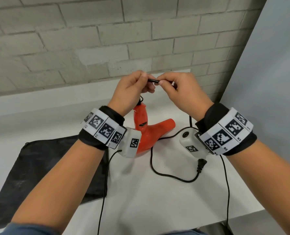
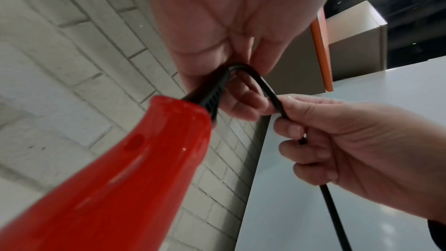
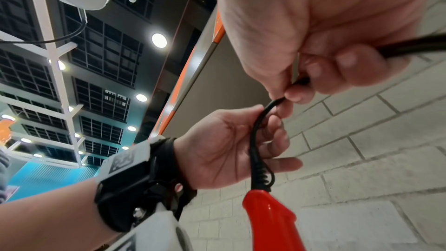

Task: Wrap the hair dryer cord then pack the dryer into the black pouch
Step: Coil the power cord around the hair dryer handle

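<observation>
The red hair dryer (image 1: 146, 133) stands on the white table (image 1: 166, 200), its handle pointing up towards my hands. Its black cord (image 1: 153, 80) leaves the handle end, bends over and runs between both hands. My left hand (image 1: 141, 80) pinches the cord just above the handle. My right hand (image 1: 168, 82) grips the cord beside it, fingers curled round it (image 2: 301, 127). In the right wrist view the ribbed cord sleeve (image 3: 255, 169) passes along the left palm (image 3: 224, 150). The rest of the cord loops on the table to the plug (image 1: 201, 165). The black pouch (image 1: 39, 167) lies flat at the left.
A grey brick wall (image 1: 90, 39) rises right behind the table, and a grey panel (image 1: 267, 73) closes the right side. Thin black camera cables (image 1: 103, 192) hang from both wrists over the table's front edge.
</observation>
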`<state>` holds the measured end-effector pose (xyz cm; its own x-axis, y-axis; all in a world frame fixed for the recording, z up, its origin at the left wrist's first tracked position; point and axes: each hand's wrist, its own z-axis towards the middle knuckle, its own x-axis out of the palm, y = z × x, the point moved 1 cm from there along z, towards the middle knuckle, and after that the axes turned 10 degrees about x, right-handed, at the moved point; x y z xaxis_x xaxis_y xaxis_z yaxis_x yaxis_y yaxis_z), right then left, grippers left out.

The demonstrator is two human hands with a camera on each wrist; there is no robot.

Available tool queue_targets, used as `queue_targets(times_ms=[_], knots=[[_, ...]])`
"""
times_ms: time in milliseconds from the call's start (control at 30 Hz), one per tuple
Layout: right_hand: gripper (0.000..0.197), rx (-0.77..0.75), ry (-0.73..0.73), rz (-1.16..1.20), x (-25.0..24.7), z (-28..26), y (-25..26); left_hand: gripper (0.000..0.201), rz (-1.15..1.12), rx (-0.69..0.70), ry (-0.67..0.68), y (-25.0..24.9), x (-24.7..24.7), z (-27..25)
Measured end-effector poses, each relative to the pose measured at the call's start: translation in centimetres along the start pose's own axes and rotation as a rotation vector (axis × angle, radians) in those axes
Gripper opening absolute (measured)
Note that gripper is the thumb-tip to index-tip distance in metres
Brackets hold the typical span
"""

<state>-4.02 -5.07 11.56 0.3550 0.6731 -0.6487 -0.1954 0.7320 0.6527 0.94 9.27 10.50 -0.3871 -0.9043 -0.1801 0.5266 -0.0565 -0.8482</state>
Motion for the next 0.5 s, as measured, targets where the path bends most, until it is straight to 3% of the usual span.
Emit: queue_targets(times_ms=[133,333,500], knots=[[0.022,-0.024,-0.029,-0.106,-0.4,0.6,0.7,0.034,-0.113,-0.1,0.015,-0.2,0.1,0.8],[0.011,-0.038,-0.117,0.016,-0.5,1.3,1.0,0.038,-0.243,-0.196,0.083,-0.1,0.1,0.5],[0.014,-0.025,-0.138,0.083,0.8,0.9,-0.6,0.024,-0.383,-0.135,0.163,0.6,-0.3,0.3]])
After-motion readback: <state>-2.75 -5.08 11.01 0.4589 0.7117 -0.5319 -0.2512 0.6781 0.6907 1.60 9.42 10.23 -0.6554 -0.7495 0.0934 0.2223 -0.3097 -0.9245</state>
